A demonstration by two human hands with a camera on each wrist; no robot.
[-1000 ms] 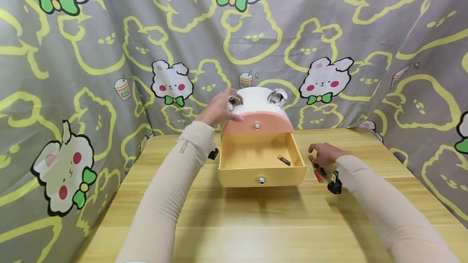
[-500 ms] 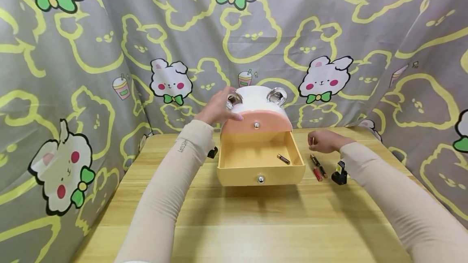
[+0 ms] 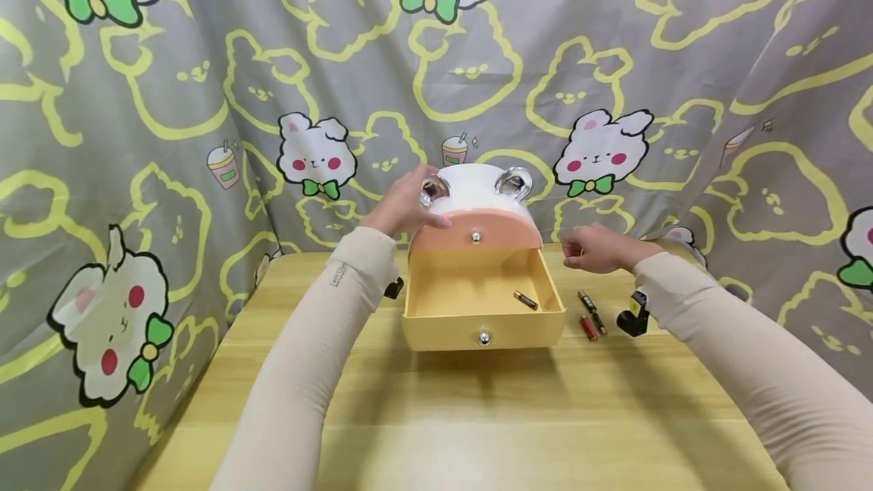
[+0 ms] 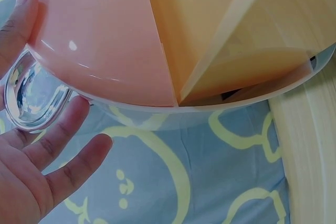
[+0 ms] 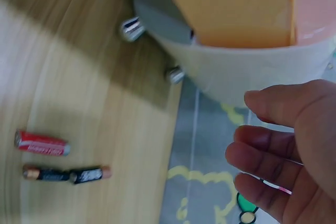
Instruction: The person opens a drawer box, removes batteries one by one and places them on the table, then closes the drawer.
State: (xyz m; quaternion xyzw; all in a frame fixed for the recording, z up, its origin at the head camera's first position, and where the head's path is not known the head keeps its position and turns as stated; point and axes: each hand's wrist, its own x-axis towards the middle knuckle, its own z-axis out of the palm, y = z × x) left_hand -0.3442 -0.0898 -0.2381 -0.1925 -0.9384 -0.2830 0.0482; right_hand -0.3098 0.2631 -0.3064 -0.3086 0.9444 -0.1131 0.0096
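Observation:
A white box [image 3: 470, 182] with silver ears has a pink upper drawer [image 3: 464, 230] closed and a yellow lower drawer [image 3: 486, 330] pulled out. One black battery [image 3: 525, 300] lies inside the yellow drawer. My left hand [image 3: 404, 203] grips the box around its left ear, thumb on the pink front [image 4: 100, 40]. My right hand [image 3: 603, 248], holding nothing, hovers beside the box's right side, its fingers loosely bent and apart from the thumb in the right wrist view. On the table to the right lie a red battery [image 5: 42, 143] and two black batteries [image 5: 67, 174] end to end.
The wooden table [image 3: 436, 415] extends in front of the box. A patterned curtain [image 3: 382, 89] hangs behind and on both sides. Black devices sit at both wrists, the right one [image 3: 634, 314] near the batteries.
My right hand has lifted off the batteries and moved back and left toward the box, uncovering them. My left hand keeps its grip, and the yellow drawer stays out.

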